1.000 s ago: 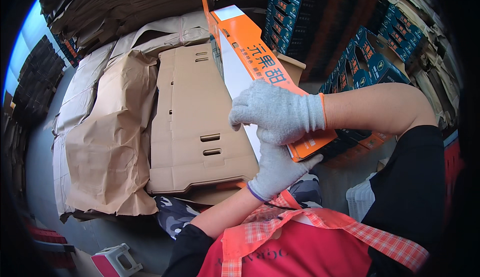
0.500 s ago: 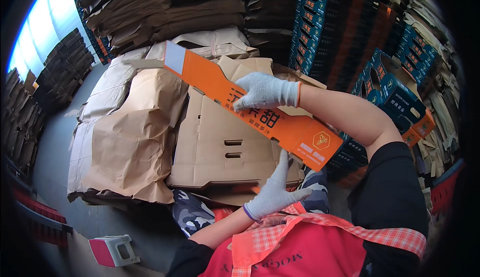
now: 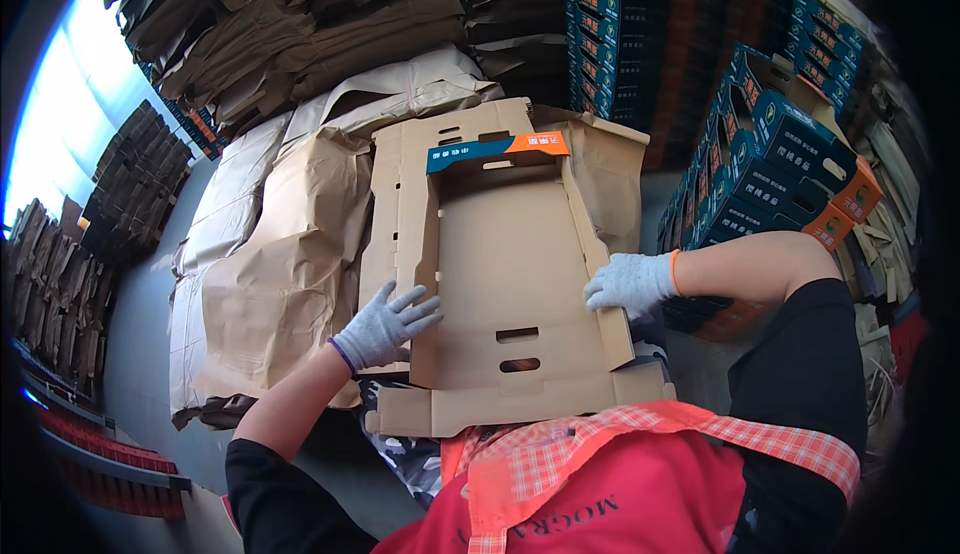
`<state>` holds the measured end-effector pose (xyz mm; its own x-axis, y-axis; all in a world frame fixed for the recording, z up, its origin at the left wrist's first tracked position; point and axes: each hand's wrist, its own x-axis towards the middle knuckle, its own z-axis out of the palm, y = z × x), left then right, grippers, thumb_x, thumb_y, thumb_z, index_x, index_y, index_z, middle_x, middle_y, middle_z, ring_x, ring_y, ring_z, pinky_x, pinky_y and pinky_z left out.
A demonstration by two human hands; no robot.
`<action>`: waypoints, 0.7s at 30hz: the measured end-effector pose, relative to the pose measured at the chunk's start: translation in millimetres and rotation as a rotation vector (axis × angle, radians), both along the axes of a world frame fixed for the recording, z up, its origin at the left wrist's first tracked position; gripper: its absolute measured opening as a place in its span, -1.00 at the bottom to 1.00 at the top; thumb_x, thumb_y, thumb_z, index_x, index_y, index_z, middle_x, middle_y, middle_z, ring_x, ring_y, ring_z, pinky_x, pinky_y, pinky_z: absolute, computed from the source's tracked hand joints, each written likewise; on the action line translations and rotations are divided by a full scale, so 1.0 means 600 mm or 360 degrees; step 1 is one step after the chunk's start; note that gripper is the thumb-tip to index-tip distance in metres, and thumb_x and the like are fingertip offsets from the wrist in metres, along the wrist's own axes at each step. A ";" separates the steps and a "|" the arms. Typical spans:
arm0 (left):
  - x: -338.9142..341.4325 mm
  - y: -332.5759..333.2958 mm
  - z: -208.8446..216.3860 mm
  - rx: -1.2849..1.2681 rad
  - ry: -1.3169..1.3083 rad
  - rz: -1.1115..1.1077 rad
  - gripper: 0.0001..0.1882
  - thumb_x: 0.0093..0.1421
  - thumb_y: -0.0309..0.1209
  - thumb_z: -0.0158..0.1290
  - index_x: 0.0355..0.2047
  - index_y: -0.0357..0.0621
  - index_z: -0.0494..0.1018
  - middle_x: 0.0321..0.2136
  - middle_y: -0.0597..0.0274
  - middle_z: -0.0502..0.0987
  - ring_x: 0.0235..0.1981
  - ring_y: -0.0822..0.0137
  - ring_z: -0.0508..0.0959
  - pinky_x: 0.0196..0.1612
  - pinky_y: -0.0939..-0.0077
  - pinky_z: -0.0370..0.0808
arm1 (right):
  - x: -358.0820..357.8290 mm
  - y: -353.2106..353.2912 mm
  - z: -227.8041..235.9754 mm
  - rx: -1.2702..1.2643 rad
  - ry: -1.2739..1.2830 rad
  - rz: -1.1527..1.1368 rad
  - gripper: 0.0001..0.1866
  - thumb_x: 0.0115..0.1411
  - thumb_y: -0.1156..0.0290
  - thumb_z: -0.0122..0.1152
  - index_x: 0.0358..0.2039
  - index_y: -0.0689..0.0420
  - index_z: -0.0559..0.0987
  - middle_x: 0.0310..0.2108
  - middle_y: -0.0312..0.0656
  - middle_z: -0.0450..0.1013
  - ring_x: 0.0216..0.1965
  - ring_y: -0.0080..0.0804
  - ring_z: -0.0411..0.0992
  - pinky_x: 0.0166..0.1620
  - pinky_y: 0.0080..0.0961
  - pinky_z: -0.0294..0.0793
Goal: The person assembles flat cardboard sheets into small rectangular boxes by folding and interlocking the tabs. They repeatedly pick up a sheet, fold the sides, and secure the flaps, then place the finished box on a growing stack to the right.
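Note:
A partly folded cardboard box point(image 3: 515, 264) lies with its plain brown inside up in front of me. Its far end stands raised, showing a teal and orange outer face, and both long sides are tilted up. The near end flap point(image 3: 535, 401) lies flat toward my lap. My left hand point(image 3: 382, 328), in a pale glove, is at the left side wall with its fingers spread. On the right, my gloved right hand point(image 3: 632, 284) has its fingers bent over the right side wall; the thumb is hard to make out.
Flat cardboard blanks point(image 3: 400, 194) lie under the box. Paper-wrapped bundles point(image 3: 290, 244) are to the left. Folded teal and orange boxes point(image 3: 765, 169) are piled at the right, with a tall box stack point(image 3: 592, 44) beyond. Brown stacks point(image 3: 300, 24) stand behind.
The cardboard, earlier held up on edge with its orange side showing, now lies inside up with its walls raised. My hands have moved apart to its two sides.

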<state>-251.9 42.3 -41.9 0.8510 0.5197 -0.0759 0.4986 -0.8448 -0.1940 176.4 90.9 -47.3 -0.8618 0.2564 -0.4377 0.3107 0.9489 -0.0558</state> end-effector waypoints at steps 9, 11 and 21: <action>0.120 0.009 0.026 -0.0307 -0.0811 0.0787 -0.57 0.12 0.00 0.12 -0.55 -0.16 0.54 -0.65 -0.02 0.49 -0.54 -0.03 0.53 -0.45 0.19 0.47 | 0.009 -0.013 0.034 0.0496 0.1029 -0.1231 -0.55 0.02 -0.08 0.27 -0.29 0.05 0.58 -0.35 -0.12 0.55 -0.31 -0.09 0.53 -0.25 -0.27 0.51; 0.112 -0.050 0.032 -0.0400 -0.0495 0.0615 -0.53 0.08 0.04 0.15 -0.38 -0.17 0.56 -0.54 -0.05 0.54 -0.43 -0.05 0.56 -0.36 0.18 0.49 | 0.021 -0.028 0.046 0.0188 0.0881 -0.1104 -0.57 -0.01 -0.06 0.30 -0.35 0.06 0.58 -0.35 -0.10 0.55 -0.33 -0.08 0.53 -0.28 -0.27 0.51; 0.063 -0.155 0.071 -0.2544 0.0067 0.0713 -0.31 0.09 -0.22 0.22 0.21 -0.14 0.28 0.04 0.03 0.48 0.15 0.16 0.39 0.20 0.35 0.26 | -0.002 -0.110 0.038 -0.1016 -0.0043 -0.0462 -0.55 0.06 0.23 0.20 0.01 -0.01 0.51 -0.21 0.02 0.52 -0.14 -0.02 0.47 -0.06 -0.25 0.42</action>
<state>-214.4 -50.7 0.6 0.6490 0.0867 -0.7558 0.7582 0.0082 0.6520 175.1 25.0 -24.2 -0.7841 0.1602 -0.5996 0.5556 0.6117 -0.5632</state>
